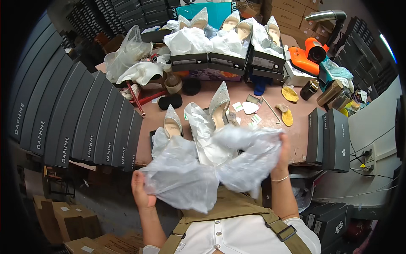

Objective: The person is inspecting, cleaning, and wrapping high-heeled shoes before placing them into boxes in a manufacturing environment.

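The table (298, 139) is brightly lit, while the floor (105, 207) is left dim. A glowing tube light (388, 48) is seen at the right. The plastic (182, 173) is slightly blurred; boxes (63, 118) at the left are bent, and the corners are blackened.

We see the translucent sheet (179, 175) blurred, hiding the near end of the white tissue (201, 127) and some fingers of the right hand (284, 154). The white shirt (190, 237) is cut off by the lower edge; we find the small slips (237, 106) too small to read.

Orange device (301, 62) near black bottle (310, 89)
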Demonstrator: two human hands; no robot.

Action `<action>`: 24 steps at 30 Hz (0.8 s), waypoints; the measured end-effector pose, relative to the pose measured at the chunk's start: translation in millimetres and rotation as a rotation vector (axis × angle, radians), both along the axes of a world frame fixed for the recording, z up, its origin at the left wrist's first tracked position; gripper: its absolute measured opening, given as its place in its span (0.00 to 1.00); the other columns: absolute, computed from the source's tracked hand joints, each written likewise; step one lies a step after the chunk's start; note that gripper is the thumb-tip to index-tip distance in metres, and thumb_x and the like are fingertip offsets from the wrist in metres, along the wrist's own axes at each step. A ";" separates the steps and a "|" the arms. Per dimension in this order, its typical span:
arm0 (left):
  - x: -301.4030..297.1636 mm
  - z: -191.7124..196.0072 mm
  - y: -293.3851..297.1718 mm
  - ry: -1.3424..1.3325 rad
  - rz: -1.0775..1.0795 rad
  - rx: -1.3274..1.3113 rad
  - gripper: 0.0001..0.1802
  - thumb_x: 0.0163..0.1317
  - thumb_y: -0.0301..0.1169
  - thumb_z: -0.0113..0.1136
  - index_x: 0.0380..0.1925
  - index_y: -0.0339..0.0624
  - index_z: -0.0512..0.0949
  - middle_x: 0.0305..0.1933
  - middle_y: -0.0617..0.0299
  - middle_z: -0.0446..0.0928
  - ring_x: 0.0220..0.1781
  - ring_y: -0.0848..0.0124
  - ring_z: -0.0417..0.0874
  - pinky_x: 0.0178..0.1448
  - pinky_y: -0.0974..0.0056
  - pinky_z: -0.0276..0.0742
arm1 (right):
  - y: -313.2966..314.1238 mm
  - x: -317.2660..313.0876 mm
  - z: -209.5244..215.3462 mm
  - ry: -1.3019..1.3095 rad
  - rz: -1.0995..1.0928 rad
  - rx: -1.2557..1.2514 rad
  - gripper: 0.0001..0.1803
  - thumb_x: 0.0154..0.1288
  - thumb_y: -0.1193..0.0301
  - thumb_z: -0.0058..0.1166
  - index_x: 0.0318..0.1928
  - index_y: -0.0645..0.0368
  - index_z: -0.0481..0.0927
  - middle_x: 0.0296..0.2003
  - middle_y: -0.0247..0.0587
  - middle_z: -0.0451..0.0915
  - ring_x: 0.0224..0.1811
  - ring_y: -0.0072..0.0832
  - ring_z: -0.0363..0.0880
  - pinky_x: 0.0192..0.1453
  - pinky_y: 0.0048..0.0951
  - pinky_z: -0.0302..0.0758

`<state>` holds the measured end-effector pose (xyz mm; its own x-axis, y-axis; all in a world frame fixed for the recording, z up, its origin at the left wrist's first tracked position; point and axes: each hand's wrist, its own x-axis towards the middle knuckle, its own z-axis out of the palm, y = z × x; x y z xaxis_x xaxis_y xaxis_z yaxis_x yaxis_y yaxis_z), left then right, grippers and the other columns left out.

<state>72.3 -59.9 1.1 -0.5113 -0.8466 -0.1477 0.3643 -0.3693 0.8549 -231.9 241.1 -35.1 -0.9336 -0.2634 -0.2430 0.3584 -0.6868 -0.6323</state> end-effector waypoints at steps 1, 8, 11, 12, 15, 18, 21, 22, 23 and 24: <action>10.0 1.3 -8.7 0.000 0.060 0.025 0.07 0.66 0.35 0.55 0.37 0.44 0.75 0.40 0.65 0.78 0.43 0.74 0.78 0.49 0.65 0.74 | -12.6 12.8 73.6 -0.075 0.034 -0.055 0.09 0.69 0.67 0.44 0.40 0.59 0.74 0.37 0.38 0.79 0.38 0.29 0.80 0.46 0.35 0.78; 22.1 16.7 -15.4 0.218 0.001 0.118 0.22 0.65 0.48 0.54 0.49 0.44 0.74 0.52 0.59 0.75 0.55 0.63 0.74 0.60 0.54 0.70 | -88.1 45.7 68.4 1.075 0.329 0.945 0.13 0.55 0.80 0.51 0.43 0.64 0.74 0.35 0.40 0.75 0.30 0.25 0.74 0.34 0.26 0.73; 6.3 19.4 -4.2 0.238 -0.004 0.121 0.23 0.65 0.48 0.55 0.51 0.43 0.73 0.53 0.59 0.75 0.56 0.62 0.74 0.60 0.53 0.70 | -149.3 69.2 -35.4 1.241 0.734 0.796 0.12 0.58 0.72 0.54 0.42 0.64 0.76 0.44 0.54 0.77 0.39 0.45 0.76 0.45 0.40 0.73; 1.8 20.4 -1.9 0.242 -0.009 0.121 0.23 0.65 0.47 0.54 0.51 0.43 0.73 0.53 0.59 0.75 0.56 0.62 0.74 0.60 0.53 0.70 | -157.4 77.8 -53.0 1.164 0.812 0.624 0.13 0.59 0.70 0.53 0.41 0.65 0.76 0.45 0.55 0.76 0.42 0.48 0.76 0.47 0.42 0.72; -16.6 22.2 4.6 0.163 -0.059 0.032 0.14 0.66 0.42 0.55 0.39 0.43 0.72 0.42 0.63 0.75 0.47 0.71 0.76 0.52 0.64 0.73 | -185.2 66.6 -31.1 0.962 1.221 1.227 0.14 0.60 0.67 0.51 0.40 0.65 0.77 0.43 0.57 0.77 0.46 0.48 0.76 0.50 0.42 0.71; -29.9 26.7 2.7 0.213 -0.108 0.047 0.11 0.65 0.39 0.56 0.37 0.44 0.73 0.38 0.66 0.75 0.41 0.76 0.76 0.47 0.68 0.73 | -157.8 28.4 -116.7 0.640 0.954 1.017 0.15 0.61 0.65 0.49 0.40 0.65 0.78 0.40 0.58 0.79 0.45 0.50 0.78 0.48 0.41 0.73; -37.2 22.8 0.7 0.202 -0.159 0.137 0.08 0.66 0.36 0.55 0.37 0.44 0.74 0.36 0.69 0.75 0.38 0.79 0.75 0.45 0.71 0.73 | -152.9 33.8 -104.6 1.007 0.927 0.958 0.15 0.61 0.65 0.50 0.38 0.66 0.79 0.37 0.58 0.79 0.42 0.50 0.79 0.46 0.42 0.73; -39.7 18.7 0.0 0.209 -0.194 0.140 0.08 0.66 0.36 0.55 0.37 0.44 0.74 0.36 0.69 0.75 0.38 0.79 0.76 0.44 0.71 0.73 | -149.9 34.8 -97.7 1.125 0.909 0.934 0.15 0.61 0.65 0.50 0.38 0.66 0.79 0.36 0.58 0.79 0.40 0.50 0.79 0.45 0.42 0.74; -43.8 16.5 -4.1 0.253 -0.262 0.146 0.07 0.66 0.34 0.56 0.37 0.43 0.74 0.35 0.69 0.76 0.37 0.81 0.76 0.43 0.73 0.73 | -150.4 34.3 -88.5 1.242 0.877 0.902 0.15 0.61 0.65 0.50 0.38 0.66 0.79 0.35 0.59 0.79 0.39 0.50 0.79 0.44 0.42 0.74; -46.2 18.6 -4.2 0.212 -0.279 0.090 0.07 0.65 0.33 0.57 0.37 0.43 0.74 0.35 0.69 0.76 0.36 0.81 0.76 0.42 0.73 0.73 | -151.1 32.5 -80.6 1.359 0.842 0.868 0.15 0.60 0.65 0.51 0.37 0.66 0.79 0.34 0.59 0.79 0.38 0.50 0.79 0.43 0.42 0.74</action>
<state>26.0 -64.1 19.6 -0.7479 -0.6588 -0.0813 0.4047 -0.5496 0.7309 -199.4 90.1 -115.7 -0.2772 -0.9441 0.1784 -0.6152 0.0318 -0.7877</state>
